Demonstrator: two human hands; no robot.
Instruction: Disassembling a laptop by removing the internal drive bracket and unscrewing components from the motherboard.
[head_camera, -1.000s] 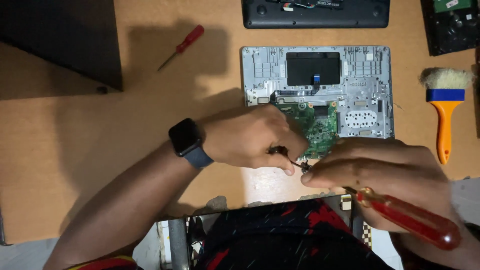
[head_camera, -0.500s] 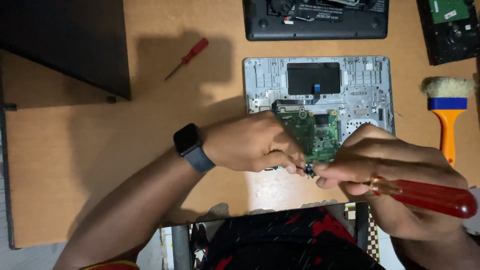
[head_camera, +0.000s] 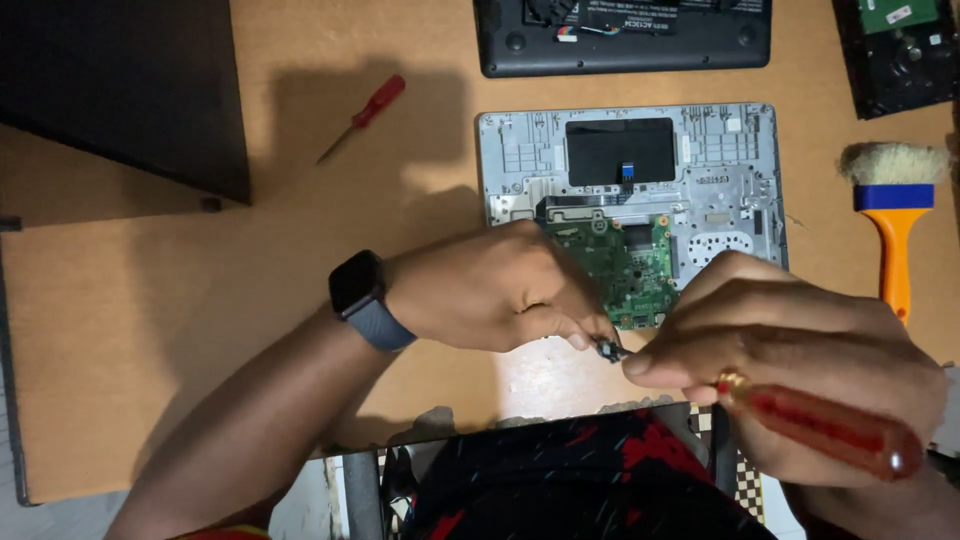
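Observation:
My left hand (head_camera: 495, 290), with a dark watch (head_camera: 362, 295) on its wrist, pinches a small dark part (head_camera: 610, 350) at its fingertips, just below the green circuit board (head_camera: 620, 265). My right hand (head_camera: 790, 365) grips a red-handled screwdriver (head_camera: 820, 430) and its thumb and fingers touch the same small part. The board lies in the lower left of an opened silver laptop shell (head_camera: 720, 170) with a black rectangle near its top. The screwdriver's tip is hidden by my fingers.
A second small red screwdriver (head_camera: 362, 115) lies on the wooden table (head_camera: 200, 300) at upper left. A black laptop base (head_camera: 620, 40) sits at the top, a dark device (head_camera: 900, 50) at top right, an orange-handled brush (head_camera: 892, 220) at right, a black panel (head_camera: 120, 90) at upper left.
Both hands have stayed together over the small part below the board. My right hand has turned a little, so the red handle points further down and right.

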